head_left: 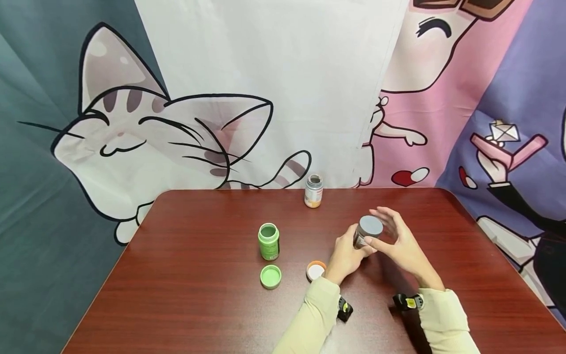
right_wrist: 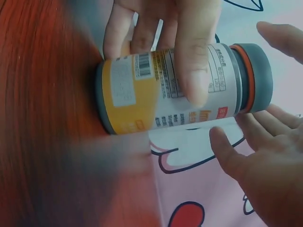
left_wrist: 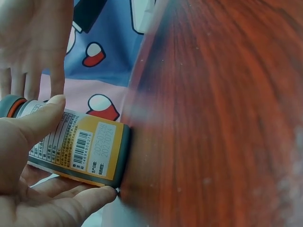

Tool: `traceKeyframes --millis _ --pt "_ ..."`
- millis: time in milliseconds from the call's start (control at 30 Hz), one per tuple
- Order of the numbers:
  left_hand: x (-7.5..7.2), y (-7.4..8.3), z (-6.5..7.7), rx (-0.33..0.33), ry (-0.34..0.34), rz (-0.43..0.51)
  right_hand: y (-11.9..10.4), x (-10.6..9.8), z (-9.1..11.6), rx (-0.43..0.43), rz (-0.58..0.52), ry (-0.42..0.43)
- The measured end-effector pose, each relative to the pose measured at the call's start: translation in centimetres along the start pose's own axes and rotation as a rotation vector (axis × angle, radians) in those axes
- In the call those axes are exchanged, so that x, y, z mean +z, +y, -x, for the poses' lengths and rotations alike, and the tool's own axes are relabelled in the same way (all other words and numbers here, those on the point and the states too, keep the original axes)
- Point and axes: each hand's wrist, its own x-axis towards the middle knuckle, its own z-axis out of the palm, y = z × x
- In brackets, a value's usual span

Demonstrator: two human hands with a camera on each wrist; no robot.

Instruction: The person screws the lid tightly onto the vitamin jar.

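Note:
My left hand (head_left: pixel 347 253) grips a grey supplement bottle (left_wrist: pixel 90 146) with a white and yellow label, thumb over one side and fingers round the other. The bottle's base is right at the tabletop. A grey lid (right_wrist: pixel 261 78) sits on its neck, with an orange ring showing beneath. Around that lid my right hand (head_left: pixel 402 248) spreads its thumb and fingers, which stand apart from it in the right wrist view. Left of my left wrist lies a white cap with an orange rim (head_left: pixel 316 271), partly hidden by the arm.
A lidless green bottle (head_left: pixel 268 243) stands left of my hands, a green lid (head_left: pixel 270 277) lying in front of it. Near the back edge of the brown table (head_left: pixel 199 295) stands another lidless bottle (head_left: pixel 313 191). A cartoon-printed curtain (head_left: pixel 283 73) hangs behind.

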Motion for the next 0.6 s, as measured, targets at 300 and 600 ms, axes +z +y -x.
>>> traceKeyframes --millis 300,600 --pt "-0.1 -0.1 0.1 -0.005 -0.003 0.014 -0.4 0.2 0.0 -0.043 -0.049 -0.003" --pt "-0.1 0.0 0.1 0.002 -0.007 0.022 -1.0 0.4 0.0 -0.005 0.035 0.029"
